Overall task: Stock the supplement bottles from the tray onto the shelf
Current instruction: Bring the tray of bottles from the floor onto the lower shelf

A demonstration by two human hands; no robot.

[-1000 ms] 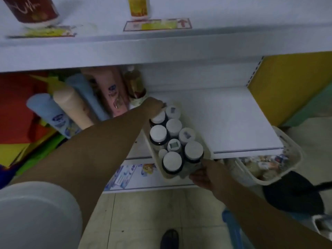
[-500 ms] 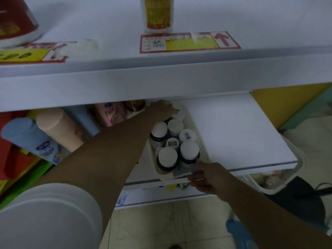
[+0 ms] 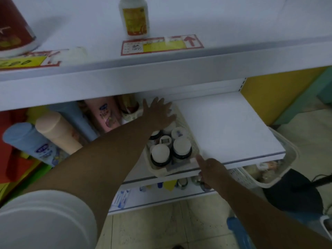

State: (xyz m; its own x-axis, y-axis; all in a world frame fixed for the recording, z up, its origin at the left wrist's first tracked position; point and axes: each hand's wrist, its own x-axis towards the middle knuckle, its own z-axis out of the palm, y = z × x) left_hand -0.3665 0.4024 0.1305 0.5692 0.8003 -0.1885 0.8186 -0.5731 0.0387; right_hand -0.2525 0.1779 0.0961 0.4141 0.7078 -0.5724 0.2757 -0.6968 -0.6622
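Note:
A cream perforated tray (image 3: 191,141) sits on the white middle shelf (image 3: 226,126), its near end sticking out past the front edge. Several supplement bottles with white caps and dark bodies stand in it, such as one at the front (image 3: 160,154) and one beside it (image 3: 182,146). My left hand (image 3: 159,114) is spread flat, fingers apart, over the tray's far end and covers the bottles there. My right hand (image 3: 211,169) holds the tray's near right corner, with the thumb on the rim.
Pastel tubes (image 3: 53,130) and a brown bottle (image 3: 128,105) crowd the shelf to the left of the tray. The upper shelf carries a yellow-labelled white bottle (image 3: 134,17) and a red canister (image 3: 12,27). A white basket (image 3: 287,159) sits low on the right.
The tray has slid further onto the shelf. My left hand, curled at the tray's far end before, is now spread open. My right hand stays on the near corner.

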